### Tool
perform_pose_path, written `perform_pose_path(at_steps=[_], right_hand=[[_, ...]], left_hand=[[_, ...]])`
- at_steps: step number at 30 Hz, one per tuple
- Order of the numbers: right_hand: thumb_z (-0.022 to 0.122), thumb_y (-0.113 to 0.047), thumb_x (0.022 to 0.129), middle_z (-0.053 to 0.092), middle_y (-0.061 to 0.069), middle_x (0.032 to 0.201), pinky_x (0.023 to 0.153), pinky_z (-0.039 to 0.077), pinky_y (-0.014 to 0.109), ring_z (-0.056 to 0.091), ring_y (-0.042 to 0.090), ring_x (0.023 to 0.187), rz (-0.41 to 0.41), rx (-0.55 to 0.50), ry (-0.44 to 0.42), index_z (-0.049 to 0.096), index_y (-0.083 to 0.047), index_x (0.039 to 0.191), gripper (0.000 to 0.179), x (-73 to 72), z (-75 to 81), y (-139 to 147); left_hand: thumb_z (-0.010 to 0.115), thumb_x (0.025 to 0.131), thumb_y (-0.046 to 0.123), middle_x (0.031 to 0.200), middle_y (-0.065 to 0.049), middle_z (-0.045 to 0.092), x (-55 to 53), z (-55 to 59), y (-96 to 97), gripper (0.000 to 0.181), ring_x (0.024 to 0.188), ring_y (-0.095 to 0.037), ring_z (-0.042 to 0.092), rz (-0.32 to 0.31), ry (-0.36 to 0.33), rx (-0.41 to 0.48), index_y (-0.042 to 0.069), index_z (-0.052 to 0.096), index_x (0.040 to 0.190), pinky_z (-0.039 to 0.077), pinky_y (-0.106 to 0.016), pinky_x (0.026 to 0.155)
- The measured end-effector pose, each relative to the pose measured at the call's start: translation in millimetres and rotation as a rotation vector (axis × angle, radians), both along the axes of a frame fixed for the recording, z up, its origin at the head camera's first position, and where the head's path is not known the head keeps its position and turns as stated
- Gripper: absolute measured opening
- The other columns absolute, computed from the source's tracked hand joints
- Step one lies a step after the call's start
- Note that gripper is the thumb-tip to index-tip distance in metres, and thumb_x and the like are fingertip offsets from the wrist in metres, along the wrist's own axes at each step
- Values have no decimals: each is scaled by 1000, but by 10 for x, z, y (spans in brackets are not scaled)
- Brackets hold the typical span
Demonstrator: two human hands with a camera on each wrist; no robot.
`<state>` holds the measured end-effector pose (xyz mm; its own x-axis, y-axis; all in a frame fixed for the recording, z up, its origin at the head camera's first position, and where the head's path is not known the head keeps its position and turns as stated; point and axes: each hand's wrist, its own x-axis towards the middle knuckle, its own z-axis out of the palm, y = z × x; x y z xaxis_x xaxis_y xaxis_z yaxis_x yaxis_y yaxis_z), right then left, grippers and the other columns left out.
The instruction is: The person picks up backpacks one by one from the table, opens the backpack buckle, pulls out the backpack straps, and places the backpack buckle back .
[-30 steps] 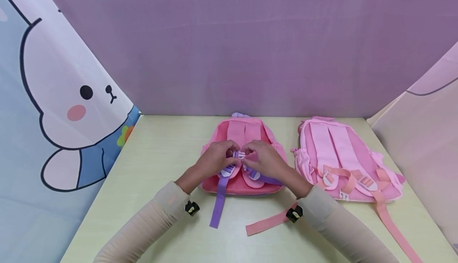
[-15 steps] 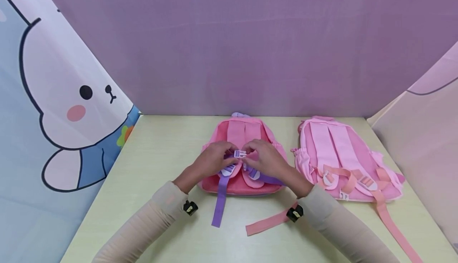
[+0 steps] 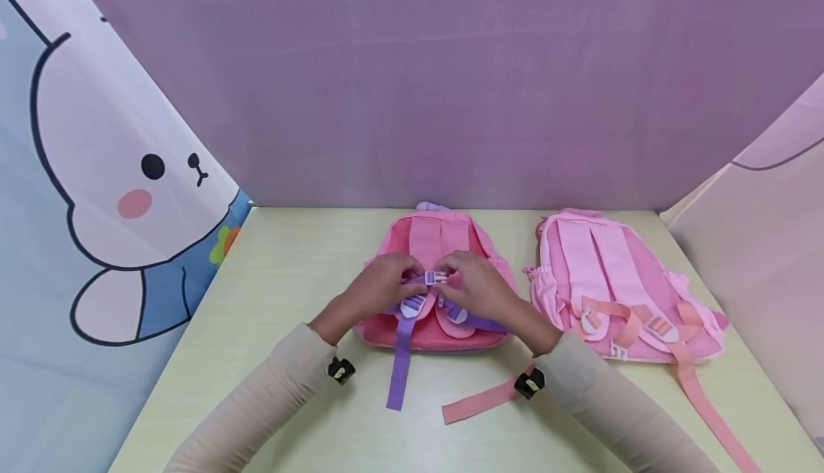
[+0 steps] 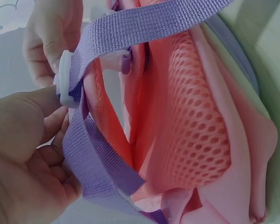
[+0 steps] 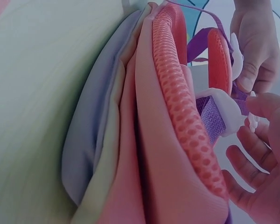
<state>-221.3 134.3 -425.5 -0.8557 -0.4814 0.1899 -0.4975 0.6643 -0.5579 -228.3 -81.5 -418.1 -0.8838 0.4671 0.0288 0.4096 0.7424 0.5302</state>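
A small pink backpack point(image 3: 438, 340) lies on its front, its straps facing up, at the middle of the table. Above its shoulder straps, the head view shows a white plastic buckle point(image 3: 435, 278) between both hands. My left hand point(image 3: 381, 288) pinches the buckle's left end, where purple webbing point(image 4: 91, 154) runs from it. From the other side, my right hand point(image 3: 479, 288) holds the right end between thumb and fingers. White strap adjusters point(image 5: 226, 112) sit at the shoulder strap ends. Fingertips hide parts of the buckle, so I cannot tell whether its halves are fully joined.
A second pink backpack point(image 3: 627, 287) lies to the right, with salmon straps and white buckle pieces. One loose salmon strap end point(image 3: 479, 403) lies under my right forearm; another point(image 3: 708, 408) trails over the front. A purple partition point(image 3: 450, 86) stands behind the table point(image 3: 309, 258).
The buckle has shifted slightly right and its white body shows more clearly between the fingertips. The dangling purple strap end has swung a little right. The right hand is nearly still.
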Motion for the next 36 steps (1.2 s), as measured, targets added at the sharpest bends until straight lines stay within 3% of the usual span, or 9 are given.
perform_pose_path(at_steps=[6, 21, 36], right_hand=[[78, -26, 90, 71, 0, 106, 90, 57, 40, 66, 21, 101, 14, 34, 31, 71, -15, 115, 28, -7, -31, -1], [79, -33, 89, 70, -2, 110, 93, 57, 40, 64, 18, 106, 27, 80, 125, 72, -21, 121, 34, -10, -71, -2], [80, -32, 89, 71, 0, 111, 95, 56, 41, 64, 18, 107, 46, 63, 124, 72, -20, 122, 35, -2, -48, -5]], left_hand=[[71, 96, 18, 82, 3, 66, -40, 5, -44, 8, 73, -11, 58, -4, -64, 53, 12, 75, 100, 50, -23, 67], [59, 102, 19, 77, -1, 60, -71, 74, -74, 16, 73, -13, 55, -37, -171, 78, 9, 70, 99, 47, -25, 69], [53, 105, 21, 81, -3, 59, -98, 68, -51, 20, 78, -15, 56, -46, -262, 113, 9, 69, 103, 46, -28, 73]])
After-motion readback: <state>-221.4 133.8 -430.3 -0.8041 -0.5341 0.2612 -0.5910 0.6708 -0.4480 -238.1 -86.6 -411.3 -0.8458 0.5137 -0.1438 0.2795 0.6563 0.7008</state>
